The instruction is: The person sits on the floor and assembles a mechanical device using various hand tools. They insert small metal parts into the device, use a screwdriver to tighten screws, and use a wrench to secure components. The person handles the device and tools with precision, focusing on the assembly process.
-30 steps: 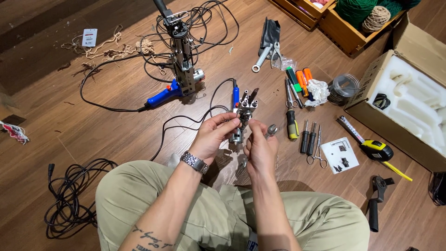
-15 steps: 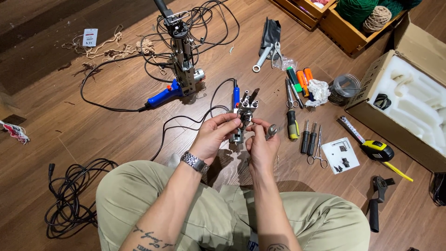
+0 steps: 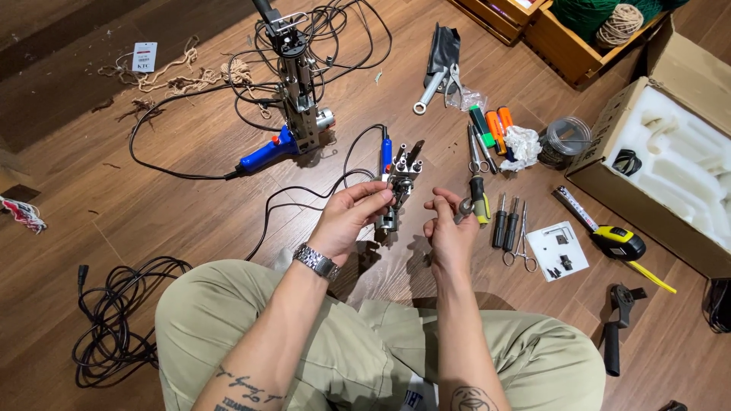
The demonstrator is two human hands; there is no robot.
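White foam fills the cardboard box.

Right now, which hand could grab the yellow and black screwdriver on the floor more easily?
Probably the right hand: it is beside the yellow and black screwdriver, while the left hand is busy holding the metal part.

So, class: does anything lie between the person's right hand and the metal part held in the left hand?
Nothing visible does. The left hand holds the metal part upright above the floor. The right hand, pinching a small metal piece, is just beside it with only open air between.
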